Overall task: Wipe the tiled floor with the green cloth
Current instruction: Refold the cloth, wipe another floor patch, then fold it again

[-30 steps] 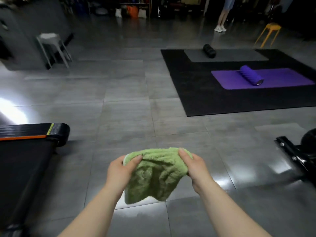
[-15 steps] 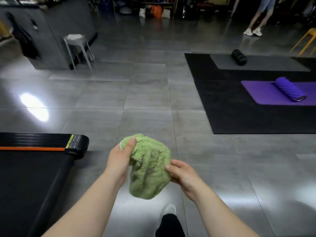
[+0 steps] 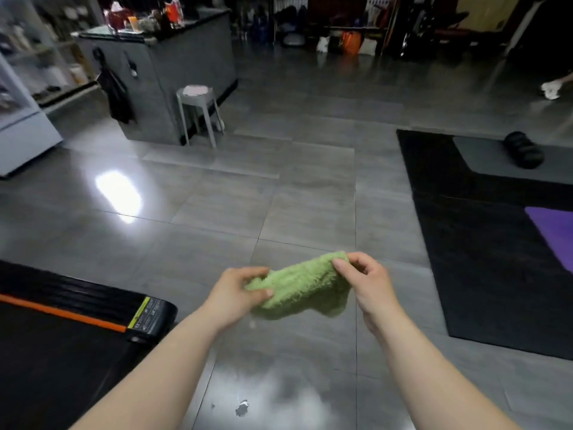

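Note:
The green cloth (image 3: 302, 285) is a fluffy towel held in the air above the grey tiled floor (image 3: 279, 206), stretched between both hands. My left hand (image 3: 240, 293) pinches its lower left end. My right hand (image 3: 367, 280) pinches its upper right corner with thumb and forefinger. The cloth sags between them and does not touch the floor. A small pale spot (image 3: 242, 409) lies on the glossy tile near my feet.
A black treadmill (image 3: 77, 324) with an orange stripe lies at the lower left. A black mat (image 3: 483, 243) with a purple mat (image 3: 555, 234) and a black roller (image 3: 524, 150) lies right. A grey stool (image 3: 198, 113) stands by a grey counter (image 3: 161, 79).
The view has swung left, so the counter and stool are nearer the middle. The cloth went from a bunched lump to being stretched sideways, and my right hand moved up to its upper right corner.

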Demonstrator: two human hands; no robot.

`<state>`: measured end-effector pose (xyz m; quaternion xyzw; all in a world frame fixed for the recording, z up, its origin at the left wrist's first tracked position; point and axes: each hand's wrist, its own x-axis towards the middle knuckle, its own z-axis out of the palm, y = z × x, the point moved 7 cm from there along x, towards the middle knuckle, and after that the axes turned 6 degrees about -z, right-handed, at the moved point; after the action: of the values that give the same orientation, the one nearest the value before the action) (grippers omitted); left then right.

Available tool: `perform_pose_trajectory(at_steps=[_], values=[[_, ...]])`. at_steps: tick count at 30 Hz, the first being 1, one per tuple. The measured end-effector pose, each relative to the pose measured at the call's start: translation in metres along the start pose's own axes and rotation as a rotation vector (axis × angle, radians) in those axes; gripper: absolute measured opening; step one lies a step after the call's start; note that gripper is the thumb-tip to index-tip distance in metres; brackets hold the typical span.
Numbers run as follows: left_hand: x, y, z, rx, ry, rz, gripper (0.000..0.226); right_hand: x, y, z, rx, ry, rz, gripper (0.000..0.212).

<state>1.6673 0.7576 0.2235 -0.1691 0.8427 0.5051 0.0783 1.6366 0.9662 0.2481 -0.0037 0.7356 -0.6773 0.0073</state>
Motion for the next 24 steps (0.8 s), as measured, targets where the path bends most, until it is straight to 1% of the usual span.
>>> perform_pose_trajectory(at_steps=[1,2,3,5,8,10,13,15,19,24], values=[[0.017,0.001,0.002,0.092,-0.106,0.024,0.046,0.020,0.003,0.007,0.029,-0.027,0.024,0.029],[0.034,0.002,0.003,0.153,-0.181,0.046,0.047,0.042,0.006,0.015,0.027,-0.052,0.039,0.029],[0.055,0.003,-0.001,0.202,-0.211,0.058,0.049,0.065,0.009,0.025,0.030,-0.077,0.037,0.028],[0.103,0.008,-0.019,0.280,-0.193,0.066,0.048,0.114,0.010,0.050,0.040,-0.144,0.034,0.026],[0.186,0.016,-0.064,0.325,-0.050,0.091,0.037,0.197,0.015,0.101,0.036,-0.245,0.033,0.029],[0.246,0.011,-0.096,0.233,0.014,0.076,0.020,0.254,0.022,0.143,0.031,-0.304,0.029,0.034],[0.324,0.000,-0.137,-0.092,0.009,-0.040,0.024,0.335,0.034,0.208,0.034,-0.348,0.050,0.040],[0.366,-0.002,-0.163,-0.240,0.046,-0.105,0.025,0.381,0.038,0.247,0.031,-0.394,0.063,0.043],[0.422,-0.004,-0.208,-0.297,0.155,-0.175,0.027,0.446,0.030,0.306,-0.008,-0.518,0.087,0.045],[0.441,-0.028,-0.261,-0.463,0.392,-0.268,0.029,0.489,0.021,0.398,-0.067,-0.862,0.055,0.045]])
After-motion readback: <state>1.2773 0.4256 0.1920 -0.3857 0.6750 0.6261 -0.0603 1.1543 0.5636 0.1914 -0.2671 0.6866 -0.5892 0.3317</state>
